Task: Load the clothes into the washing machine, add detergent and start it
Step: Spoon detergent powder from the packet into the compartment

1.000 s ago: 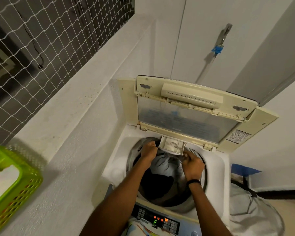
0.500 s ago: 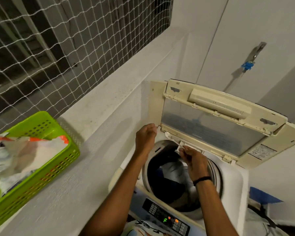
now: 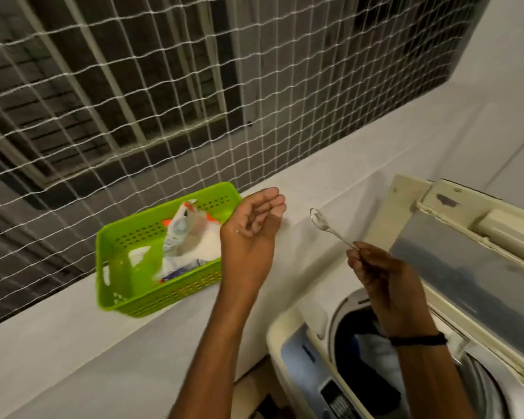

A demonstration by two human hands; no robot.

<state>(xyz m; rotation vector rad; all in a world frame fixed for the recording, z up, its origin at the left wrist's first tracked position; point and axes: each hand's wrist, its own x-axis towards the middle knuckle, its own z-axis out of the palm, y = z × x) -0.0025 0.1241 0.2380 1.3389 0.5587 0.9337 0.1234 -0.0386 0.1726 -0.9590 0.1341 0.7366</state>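
A top-loading washing machine [image 3: 297, 337] stands at the lower right with its lid [image 3: 466, 261] raised. Dark and pale clothes [image 3: 372, 349] lie in the drum. My right hand [image 3: 384, 282] hovers above the drum and pinches the handle of a clear plastic spoon [image 3: 324, 225], bowl pointing up and left. My left hand [image 3: 251, 234] is open, fingers loosely curled, just right of a green basket [image 3: 127, 246] on the white ledge. An opened white detergent bag [image 3: 191, 243] with orange and blue print sits in the basket.
The white ledge [image 3: 73, 334] runs along the left, under a window covered with white netting [image 3: 164, 86]. The machine's control panel [image 3: 336, 400] shows at the bottom edge. A white wall rises behind the lid.
Both hands have left the drum rim and risen. My left hand swung left toward the basket. My right hand now holds a clear spoon. The view has turned left.
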